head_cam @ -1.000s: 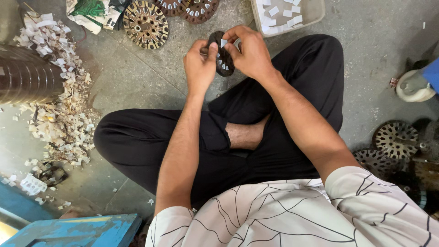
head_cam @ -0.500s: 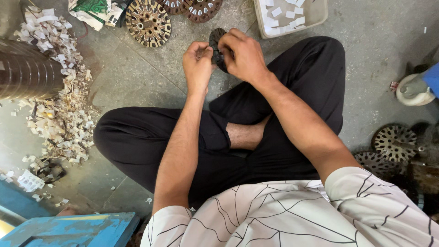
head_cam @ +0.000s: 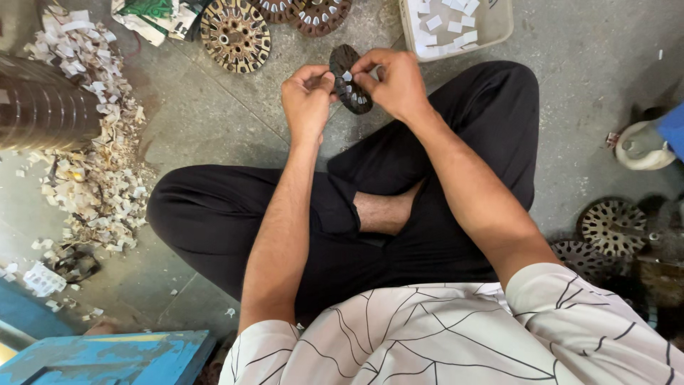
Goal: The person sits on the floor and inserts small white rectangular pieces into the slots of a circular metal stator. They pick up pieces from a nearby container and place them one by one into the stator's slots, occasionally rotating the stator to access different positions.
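Head view: both hands, left hand (head_cam: 306, 96) & right hand (head_cam: 395, 82), pinch slotted disc (head_cam: 349, 78) over grey concrete floor (head_cam: 214, 121).

Head view, steeply downward, close.

The right hand (head_cam: 395, 82) has uncovered the dark slotted disc (head_cam: 350, 80), fingers now pinching its top
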